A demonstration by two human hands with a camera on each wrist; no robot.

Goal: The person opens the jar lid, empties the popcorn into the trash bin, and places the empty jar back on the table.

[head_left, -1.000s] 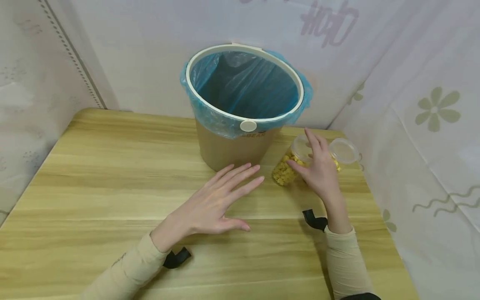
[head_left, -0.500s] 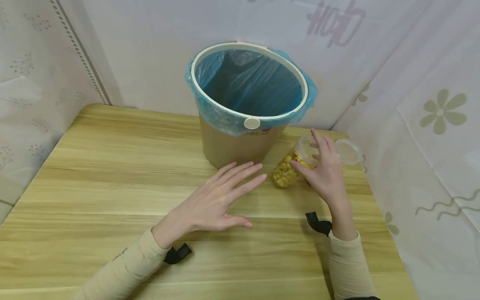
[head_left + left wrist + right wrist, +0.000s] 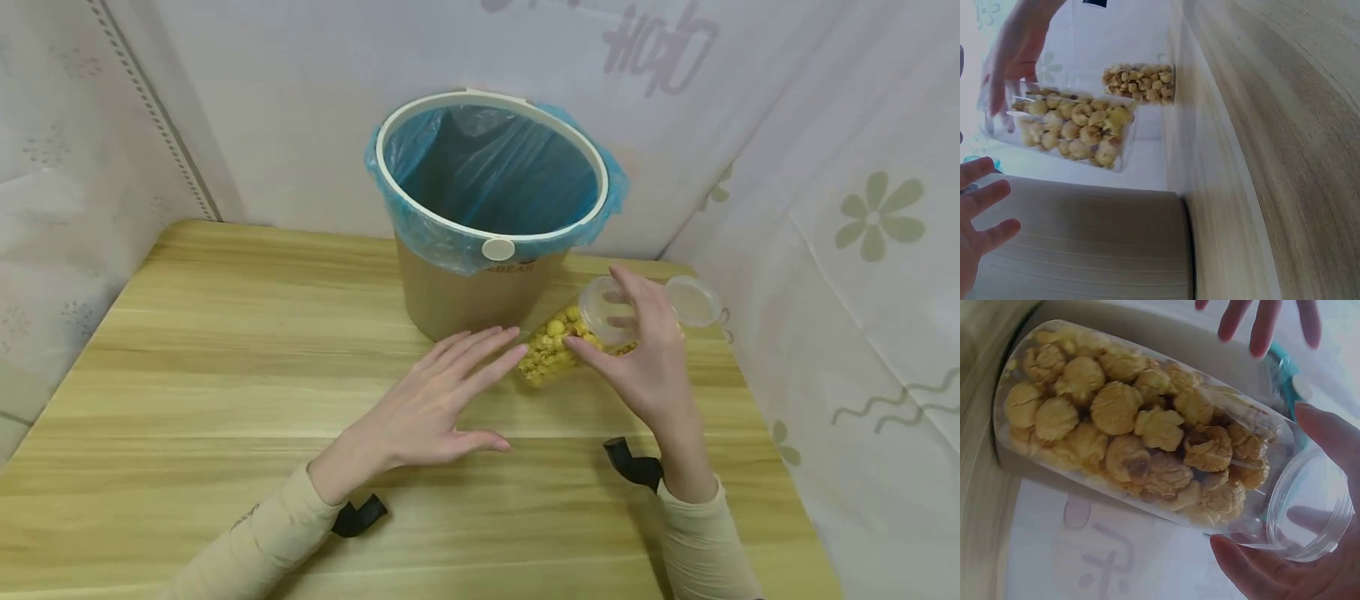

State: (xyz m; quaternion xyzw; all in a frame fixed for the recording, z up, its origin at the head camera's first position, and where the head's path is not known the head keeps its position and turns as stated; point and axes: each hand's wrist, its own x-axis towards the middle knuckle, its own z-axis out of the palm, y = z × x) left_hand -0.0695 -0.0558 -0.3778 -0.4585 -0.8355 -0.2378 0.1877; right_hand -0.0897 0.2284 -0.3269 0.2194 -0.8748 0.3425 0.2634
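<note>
My right hand (image 3: 651, 362) grips a clear plastic jar of yellow popcorn (image 3: 553, 346) near its top, thumb on the near side and fingers around the far side. The jar leans, its base pointing left toward the bin. In the left wrist view, a gap shows between the jar (image 3: 1075, 128) and the tabletop. My left hand (image 3: 431, 407) hovers over the table in front of the bin, fingers spread and holding nothing. Its fingertips come near the jar's base in the head view. Through the right wrist view, popcorn pieces (image 3: 1116, 409) fill most of the jar below the clear round top.
A tan bin (image 3: 468, 296), lined with a blue bag (image 3: 435, 246), stands at the back of the wooden table (image 3: 247, 333). Behind my right hand is a second popcorn jar (image 3: 1141, 84), its clear lid (image 3: 693, 301) visible. Patterned cloth (image 3: 300, 125) hangs around the table.
My right hand has brought the popcorn jar up and leftward, away from the second jar, and it leans more. My left hand has hardly moved.
</note>
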